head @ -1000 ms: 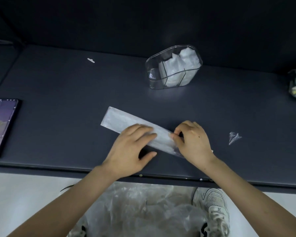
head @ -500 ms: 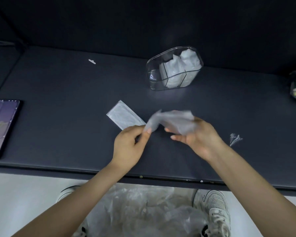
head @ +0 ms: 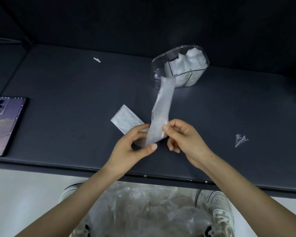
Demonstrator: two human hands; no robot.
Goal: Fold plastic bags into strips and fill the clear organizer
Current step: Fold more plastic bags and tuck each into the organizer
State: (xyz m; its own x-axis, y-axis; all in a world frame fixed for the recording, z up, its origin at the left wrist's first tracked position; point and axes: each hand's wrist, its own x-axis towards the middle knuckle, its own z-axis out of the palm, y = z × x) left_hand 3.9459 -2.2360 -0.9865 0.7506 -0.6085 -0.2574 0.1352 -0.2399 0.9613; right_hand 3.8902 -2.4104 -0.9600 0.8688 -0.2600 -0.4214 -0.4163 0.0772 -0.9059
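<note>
2 hands hold the plastic strip point(head: 161, 113) near the table's point(head: 67, 93) front edge: the left hand point(head: 132, 147) pinches its bend and the right hand point(head: 186, 139) pinches the raised half, whose long axis points at the clear organizer point(head: 158, 69) by the back edge, nearer the right hand.

Seeing thin, milky, faintly crinkled plastic film in the strip point(head: 162, 106); clear, glossy hard plastic in the organizer point(head: 158, 69); a matt, smooth finish on the dark surface point(head: 72, 93); a glossy sheen on the phone point(head: 5, 124).
</note>
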